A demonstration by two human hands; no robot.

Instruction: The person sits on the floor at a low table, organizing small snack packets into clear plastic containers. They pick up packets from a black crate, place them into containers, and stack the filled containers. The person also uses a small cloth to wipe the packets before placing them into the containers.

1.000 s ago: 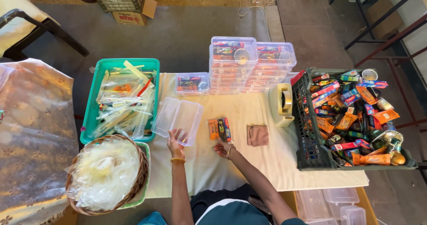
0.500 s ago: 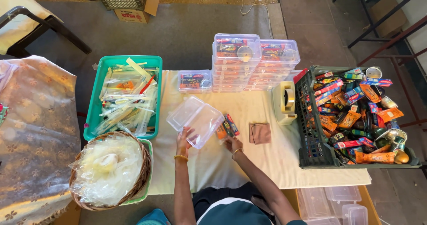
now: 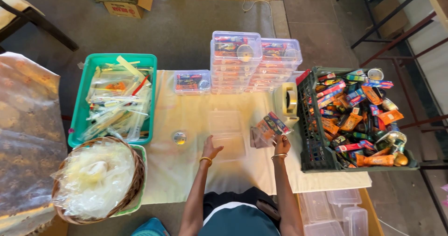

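I see the cloth-covered bench [image 3: 186, 170] with filled clear boxes stacked [image 3: 254, 61] at its far edge, so I judge many are packed. An open, empty clear box [image 3: 226, 133] lies flat at centre, unfilled. My left hand [image 3: 211, 149] rests on its near corner, fingers spread. My right hand [image 3: 281, 145] grips small colourful packets [image 3: 270, 125] just right of it.

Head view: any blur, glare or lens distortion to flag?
Head view: wide-angle bowing at the edges, seen on the green plastic tray. Light is soft and even, shadows faint. The clear plastic box by the left hand nearly vanishes against the cream tablecloth. The small packets in the right hand look slightly soft; no strong glare.
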